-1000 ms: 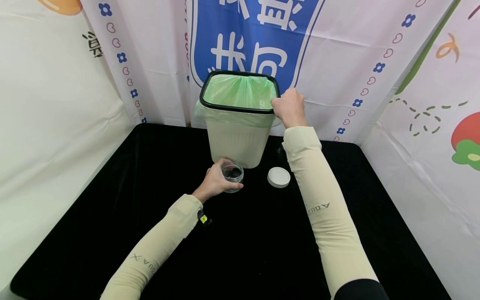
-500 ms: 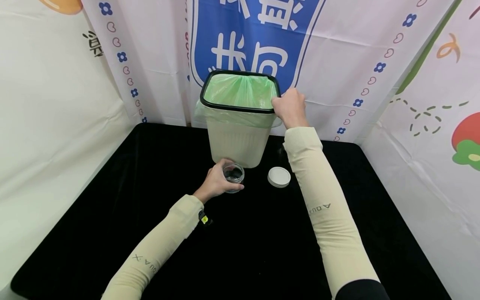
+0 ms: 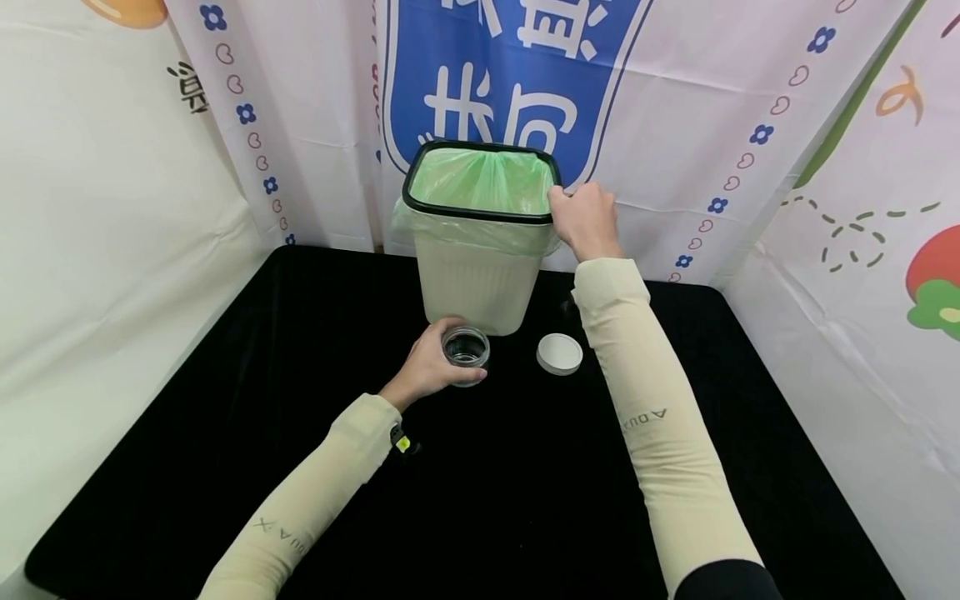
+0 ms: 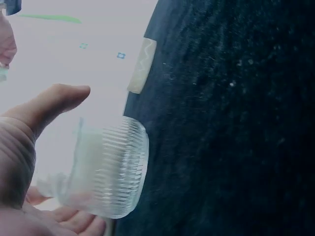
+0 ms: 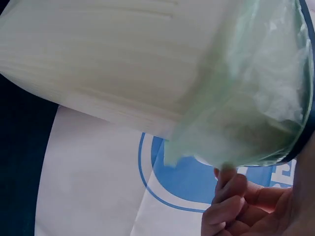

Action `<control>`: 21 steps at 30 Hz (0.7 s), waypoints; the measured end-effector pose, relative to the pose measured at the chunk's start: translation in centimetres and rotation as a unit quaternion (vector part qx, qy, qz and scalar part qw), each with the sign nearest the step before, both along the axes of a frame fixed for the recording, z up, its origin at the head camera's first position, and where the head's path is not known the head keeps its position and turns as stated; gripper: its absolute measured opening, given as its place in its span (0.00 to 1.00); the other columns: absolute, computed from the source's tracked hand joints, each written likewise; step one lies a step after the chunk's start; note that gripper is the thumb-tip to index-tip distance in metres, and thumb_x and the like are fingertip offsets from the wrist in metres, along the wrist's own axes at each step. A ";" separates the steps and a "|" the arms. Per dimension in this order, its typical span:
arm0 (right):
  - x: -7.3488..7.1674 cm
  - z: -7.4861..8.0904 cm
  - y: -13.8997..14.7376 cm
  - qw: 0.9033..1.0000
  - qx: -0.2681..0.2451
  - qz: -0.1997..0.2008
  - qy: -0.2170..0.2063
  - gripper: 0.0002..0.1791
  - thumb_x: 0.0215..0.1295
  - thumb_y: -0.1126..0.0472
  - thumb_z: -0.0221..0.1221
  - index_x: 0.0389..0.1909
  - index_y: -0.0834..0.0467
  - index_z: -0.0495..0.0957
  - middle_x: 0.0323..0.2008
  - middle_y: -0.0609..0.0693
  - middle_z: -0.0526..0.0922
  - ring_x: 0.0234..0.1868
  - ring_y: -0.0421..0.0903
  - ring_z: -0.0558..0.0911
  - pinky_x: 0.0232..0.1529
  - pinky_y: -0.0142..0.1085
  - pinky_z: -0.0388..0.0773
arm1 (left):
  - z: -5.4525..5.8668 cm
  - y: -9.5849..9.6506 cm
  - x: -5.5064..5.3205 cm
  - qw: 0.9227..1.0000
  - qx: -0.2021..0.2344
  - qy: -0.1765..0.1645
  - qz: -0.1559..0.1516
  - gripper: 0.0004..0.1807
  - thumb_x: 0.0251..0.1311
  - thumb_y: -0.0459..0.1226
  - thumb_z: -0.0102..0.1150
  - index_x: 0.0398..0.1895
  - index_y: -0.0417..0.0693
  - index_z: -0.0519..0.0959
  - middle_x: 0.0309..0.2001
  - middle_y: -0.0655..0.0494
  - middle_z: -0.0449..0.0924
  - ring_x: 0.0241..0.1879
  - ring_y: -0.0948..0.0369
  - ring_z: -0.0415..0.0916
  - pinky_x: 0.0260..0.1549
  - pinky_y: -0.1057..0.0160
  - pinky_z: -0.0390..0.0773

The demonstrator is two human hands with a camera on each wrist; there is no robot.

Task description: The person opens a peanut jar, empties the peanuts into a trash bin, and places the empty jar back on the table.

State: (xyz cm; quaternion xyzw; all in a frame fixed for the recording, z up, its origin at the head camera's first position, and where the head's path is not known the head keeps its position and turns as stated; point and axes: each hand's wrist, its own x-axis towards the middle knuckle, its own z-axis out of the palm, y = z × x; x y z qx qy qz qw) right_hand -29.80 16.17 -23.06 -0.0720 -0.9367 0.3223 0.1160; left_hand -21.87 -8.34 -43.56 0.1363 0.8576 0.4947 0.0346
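Observation:
A clear glass jar (image 3: 467, 347), ribbed on its side and lidless, is in front of the trash can. My left hand (image 3: 429, 365) curves round it from the left in the head view. In the left wrist view the thumb (image 4: 59, 101) stretches straight out with a gap to the jar wall, and the fingers lie along the far side. The trash can (image 3: 476, 283) is cream with a black rim and a green bag (image 3: 480, 179) inside. My right hand (image 3: 588, 218) holds its right rim corner, fingers curled just under the bag's hanging edge in the right wrist view.
A round white lid (image 3: 559, 354) lies on the black tabletop (image 3: 480, 483) to the right of the jar. Printed white cloth (image 3: 660, 125) hangs behind the trash can and at both sides. A small dark item (image 3: 567, 308) sits beside the right sleeve.
My left wrist has drawn slightly back to the left while the jar keeps its place. My right hand has shifted a little right at the rim corner. The trash can stays put.

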 end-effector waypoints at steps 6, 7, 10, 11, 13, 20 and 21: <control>0.1 -0.9 0.6 1.000 -0.022 -0.005 0.013 0.28 0.77 0.39 0.34 0.20 0.53 0.61 0.31 0.57 0.70 0.42 0.58 0.75 0.49 0.47 0.74 | 1.1 -1.1 0.5 0.999 -0.035 -0.002 0.003 0.51 0.57 0.55 0.77 0.79 0.48 0.63 0.74 0.43 0.68 0.73 0.44 0.67 0.72 0.39 0.69; 0.2 -1.0 0.8 1.000 -0.022 -0.005 0.015 0.29 0.77 0.38 0.33 0.21 0.53 0.61 0.34 0.59 0.72 0.44 0.58 0.76 0.52 0.48 0.74 | 1.3 -1.3 0.5 0.999 -0.042 -0.003 0.006 0.51 0.58 0.56 0.76 0.80 0.48 0.62 0.76 0.43 0.66 0.74 0.44 0.65 0.74 0.38 0.68; 0.4 -1.3 1.5 1.000 -0.002 0.010 0.003 0.37 0.78 0.33 0.30 0.29 0.59 0.71 0.50 0.66 0.79 0.57 0.63 0.78 0.63 0.52 0.74 | 1.9 -2.0 0.7 0.998 -0.066 0.000 0.015 0.54 0.59 0.59 0.73 0.82 0.48 0.59 0.80 0.43 0.61 0.79 0.43 0.60 0.76 0.37 0.64; 0.5 -1.4 1.7 1.000 0.006 0.018 -0.007 0.41 0.78 0.31 0.28 0.34 0.62 0.75 0.56 0.68 0.79 0.61 0.64 0.77 0.66 0.53 0.73 | 2.0 -2.4 0.8 0.997 -0.073 0.002 0.019 0.54 0.60 0.60 0.72 0.83 0.48 0.58 0.81 0.43 0.60 0.80 0.42 0.58 0.77 0.36 0.62; 0.8 -1.6 2.2 0.999 0.025 0.036 -0.022 0.50 0.78 0.27 0.24 0.48 0.67 0.79 0.67 0.70 0.76 0.70 0.66 0.74 0.73 0.54 0.70 | 2.3 -3.0 1.0 0.995 -0.091 0.009 0.028 0.56 0.60 0.62 0.70 0.84 0.47 0.56 0.82 0.42 0.57 0.81 0.41 0.55 0.78 0.35 0.60; 1.5 -3.4 4.5 0.990 0.076 0.085 -0.081 0.56 0.77 0.25 0.17 0.76 0.64 0.69 0.77 0.65 0.67 0.80 0.67 0.63 0.82 0.57 0.58 | 2.5 -5.9 2.3 0.978 -0.201 0.033 0.036 0.60 0.65 0.71 0.57 0.87 0.47 0.46 0.85 0.37 0.46 0.83 0.35 0.44 0.78 0.30 0.53; 1.6 -3.7 4.8 0.987 0.083 0.101 -0.096 0.53 0.78 0.27 0.17 0.79 0.62 0.64 0.79 0.64 0.65 0.81 0.67 0.60 0.83 0.58 0.55 | 2.5 -6.4 2.6 0.974 -0.223 0.034 0.036 0.60 0.66 0.72 0.53 0.87 0.48 0.45 0.86 0.36 0.44 0.83 0.35 0.43 0.78 0.29 0.51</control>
